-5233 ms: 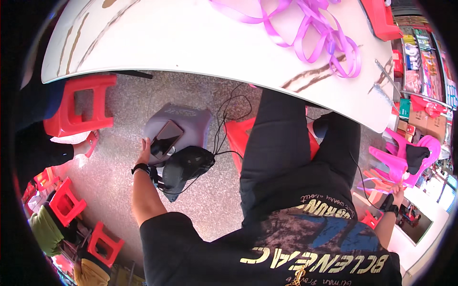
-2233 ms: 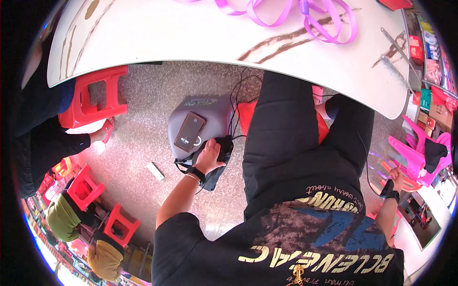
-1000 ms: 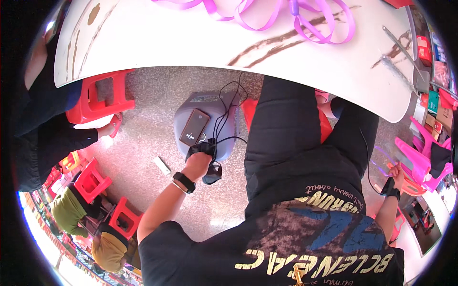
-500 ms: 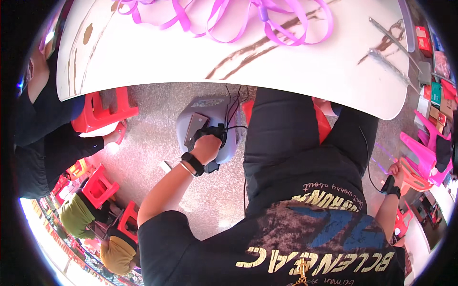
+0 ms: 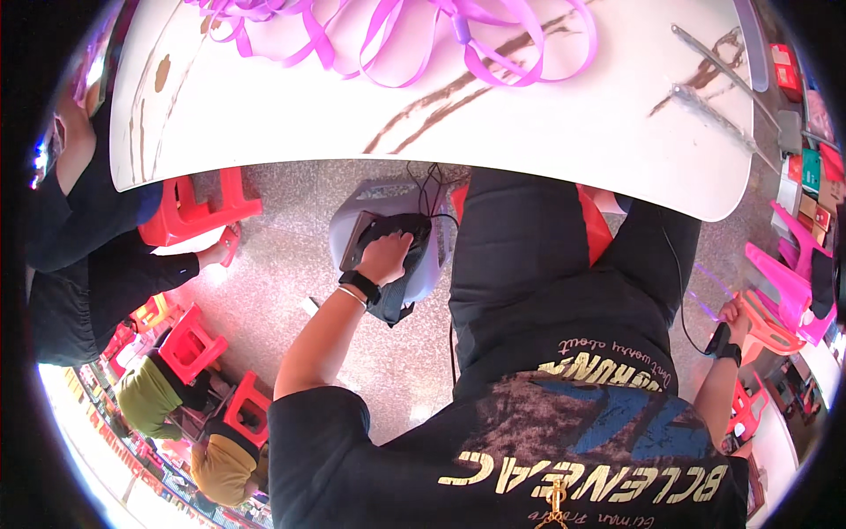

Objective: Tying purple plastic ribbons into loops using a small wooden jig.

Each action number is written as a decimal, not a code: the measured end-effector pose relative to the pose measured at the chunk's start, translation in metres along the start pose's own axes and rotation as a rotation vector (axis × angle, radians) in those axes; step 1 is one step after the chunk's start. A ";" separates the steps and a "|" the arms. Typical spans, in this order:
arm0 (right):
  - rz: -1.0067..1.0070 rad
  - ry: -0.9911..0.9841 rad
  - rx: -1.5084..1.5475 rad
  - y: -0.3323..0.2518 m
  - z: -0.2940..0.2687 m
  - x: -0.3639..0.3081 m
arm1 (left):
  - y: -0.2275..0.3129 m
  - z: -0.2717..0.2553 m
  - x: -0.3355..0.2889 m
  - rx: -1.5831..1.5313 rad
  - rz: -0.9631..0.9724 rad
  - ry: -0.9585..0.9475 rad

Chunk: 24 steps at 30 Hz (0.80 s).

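Note:
My left hand reaches down beside my left leg, fingers bent over a soft black pouch. The pouch lies on a grey-purple plastic stool, and part of it hangs past the stool's near edge. Next to the hand, a dark phone-like slab leans at the pouch's left side. Thin black cables run over the stool's far side. Low at my right side, my right hand is beside an orange stool, with a black wired piece at its wrist. Its fingers are too small to read.
A white marbled table spans the front, bearing purple ribbon loops and two grey metal rods. Another person sits at left by a red stool. Pink chairs and boxes stand at right.
My left hand has shifted slightly right and turned over the pouch. More of the pouch now shows below the hand. The right hand stays in place.

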State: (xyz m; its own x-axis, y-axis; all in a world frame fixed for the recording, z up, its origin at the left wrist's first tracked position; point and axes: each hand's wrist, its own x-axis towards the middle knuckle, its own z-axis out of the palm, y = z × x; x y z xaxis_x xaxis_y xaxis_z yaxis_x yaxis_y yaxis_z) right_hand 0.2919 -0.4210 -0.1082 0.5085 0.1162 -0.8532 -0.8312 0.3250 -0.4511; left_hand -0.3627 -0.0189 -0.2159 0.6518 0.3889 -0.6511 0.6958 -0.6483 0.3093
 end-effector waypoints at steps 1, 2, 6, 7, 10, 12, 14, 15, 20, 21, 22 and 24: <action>-0.015 0.010 -0.019 0.001 0.000 0.000 | -0.002 0.004 -0.004 -0.061 0.029 0.042; -0.033 0.021 -0.036 -0.001 -0.003 0.000 | -0.001 0.001 -0.005 -0.059 0.031 0.043; -0.014 0.003 0.033 0.003 -0.008 0.003 | -0.001 -0.008 -0.011 -0.317 -0.171 -0.002; -0.041 0.053 0.029 0.006 -0.008 0.002 | -0.003 -0.009 -0.012 -0.280 -0.239 -0.035; -0.048 0.071 0.023 0.007 -0.011 0.003 | -0.009 -0.011 -0.009 -0.148 -0.272 -0.195; -0.022 0.041 0.017 0.008 -0.011 0.004 | -0.021 0.000 -0.007 -0.163 -0.264 -0.154; -0.023 0.047 0.020 0.012 -0.008 0.001 | -0.035 0.010 -0.006 -0.179 -0.258 -0.118; -0.030 0.048 0.026 0.005 -0.017 0.004 | -0.041 0.008 -0.001 -0.282 -0.252 -0.224; 0.016 -0.020 0.040 0.004 -0.030 0.008 | -0.052 0.006 0.007 -0.234 -0.051 -0.432; 0.019 -0.020 0.042 0.007 -0.029 0.009 | -0.053 0.008 0.004 -0.248 -0.069 -0.392; 0.009 -0.001 0.059 0.010 -0.029 0.009 | -0.054 0.010 0.002 -0.262 -0.088 -0.352; -0.003 0.014 0.078 0.009 -0.028 0.010 | -0.049 -0.006 -0.001 -0.382 -0.170 -0.247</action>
State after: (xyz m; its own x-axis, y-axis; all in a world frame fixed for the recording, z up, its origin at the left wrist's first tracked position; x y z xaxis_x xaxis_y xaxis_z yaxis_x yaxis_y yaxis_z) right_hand 0.2835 -0.4430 -0.1282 0.5071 0.1018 -0.8559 -0.8095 0.3972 -0.4324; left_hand -0.3956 0.0161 -0.2258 0.4603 0.2715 -0.8453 0.8773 -0.2847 0.3863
